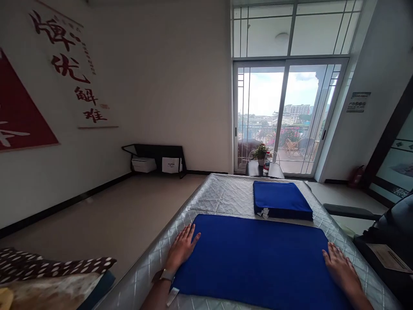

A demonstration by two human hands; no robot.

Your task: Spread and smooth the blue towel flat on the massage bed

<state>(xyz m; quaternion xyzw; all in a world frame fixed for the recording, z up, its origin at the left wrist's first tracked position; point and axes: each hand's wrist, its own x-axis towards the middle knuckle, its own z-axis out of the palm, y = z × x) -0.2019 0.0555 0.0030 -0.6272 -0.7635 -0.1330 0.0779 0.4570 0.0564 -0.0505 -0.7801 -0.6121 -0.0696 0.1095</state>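
Note:
A blue rectangular cloth [258, 258] lies spread flat on a table with a silvery quilted cover [222, 193]. My left hand [183, 245] rests at the cloth's left edge, fingers stretched out; a watch circles that wrist. At the opposite edge, my right hand [340, 265] lies with its fingers extended, partly over the cover. Neither hand grips anything. A white tag [172, 296] sticks out at the near left corner of the cloth. Just beyond it is a neat stack of folded blue cloths [280, 198] with white tags at its front.
Patterned fabric [54, 269] is heaped at the lower left. Dark seats [387, 245] stand along the right side. Past the far table end, a small black table [258, 169] carries a potted plant [260, 151] and a bottle [266, 162], before glass sliding doors [258, 120].

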